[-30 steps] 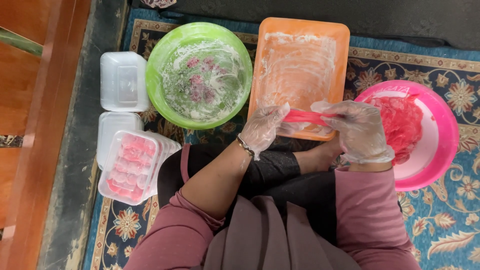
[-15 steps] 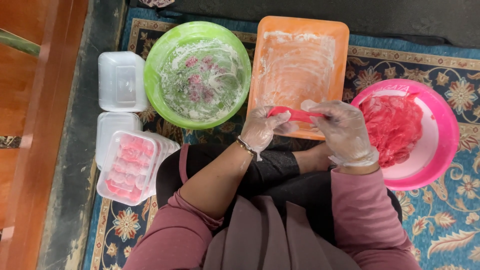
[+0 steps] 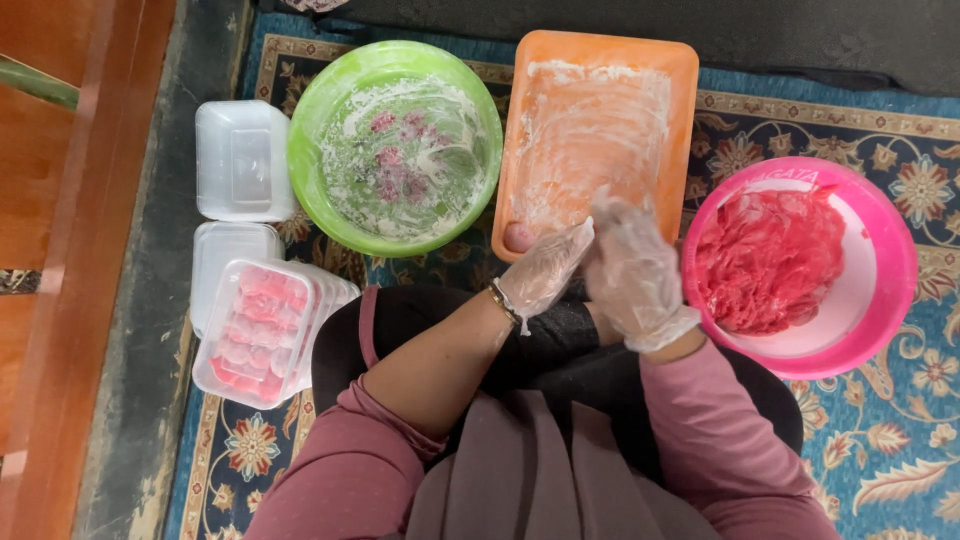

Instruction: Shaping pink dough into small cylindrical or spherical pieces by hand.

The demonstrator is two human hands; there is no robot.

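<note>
Both gloved hands, left hand (image 3: 545, 272) and right hand (image 3: 632, 272), press together at the orange tray's (image 3: 600, 60) near edge; whether they enclose dough, I cannot tell; pink bowl (image 3: 890, 300) sits beside the right hand, within reach

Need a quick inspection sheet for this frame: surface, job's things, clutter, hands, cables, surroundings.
Surface: patterned blue rug; the person sits on it.
Job's things: orange tray smeared with white powder, one pink piece at its near-left corner; pink bowl holding red-pink paste; green bowl with powder and a few pink pieces.
Clutter: clear box of pink pieces on a stack of boxes; empty clear box beyond it.
Hands: left hand and right hand, both in clear gloves, meet at the tray's near edge; whether they hold anything cannot be told.
Cables: nothing seen.
Surroundings: wooden floor at left.
</note>
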